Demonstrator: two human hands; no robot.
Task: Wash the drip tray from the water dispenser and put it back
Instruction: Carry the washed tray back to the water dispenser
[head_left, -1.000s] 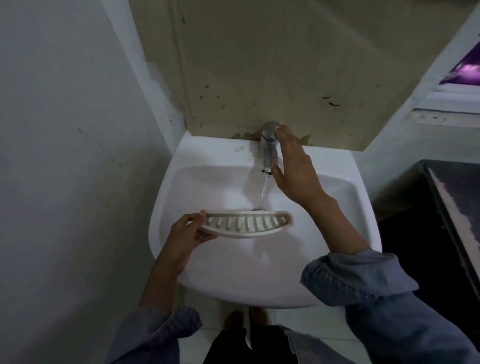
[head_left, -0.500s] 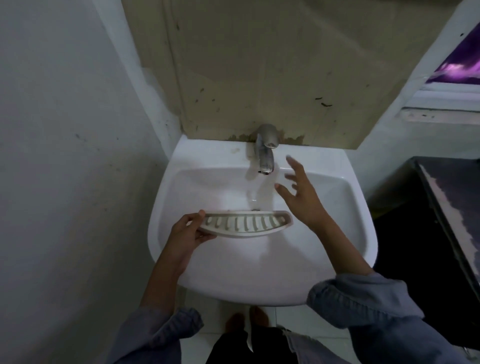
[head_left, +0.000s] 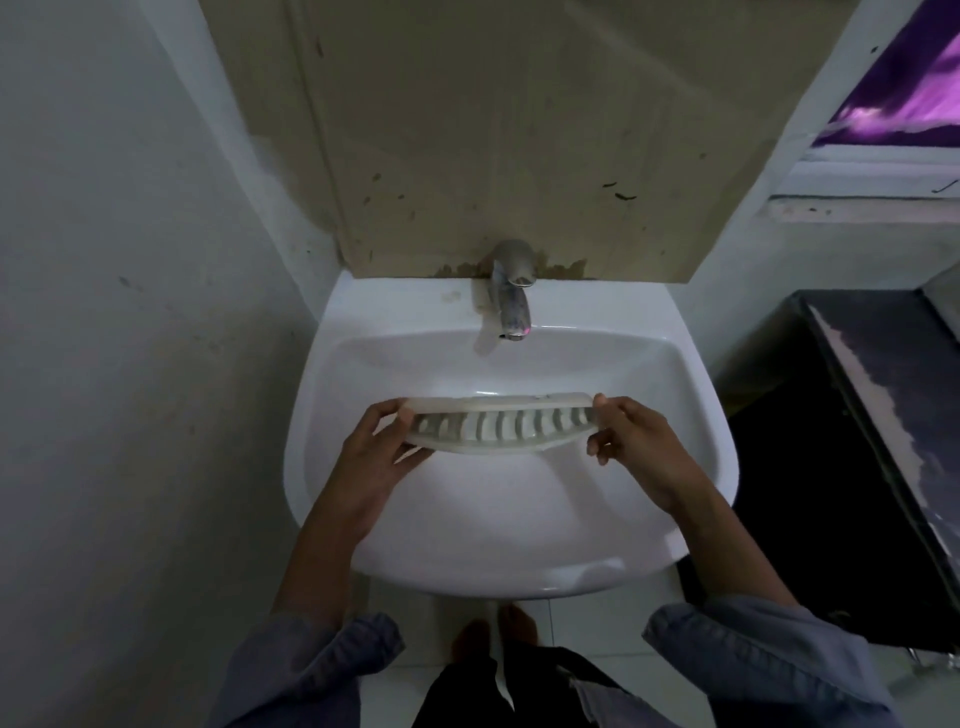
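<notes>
The drip tray (head_left: 498, 426) is a pale, curved plastic piece with a slotted grille, held level over the middle of the white sink basin (head_left: 519, 519). My left hand (head_left: 379, 452) grips its left end and my right hand (head_left: 631, 441) pinches its right end. The metal faucet (head_left: 511, 291) stands at the back of the sink, above and behind the tray, and I see no water running from it.
A grey wall runs close along the left. A stained beige panel (head_left: 493, 130) backs the sink. A dark counter (head_left: 883, 415) stands at the right, with a window (head_left: 904, 93) above it. Bare feet show on the tiled floor below the basin.
My right hand left the faucet, came down and took hold of the tray's right end. The water stream seen a second ago has stopped. The tray tilted its grille slightly toward me.
</notes>
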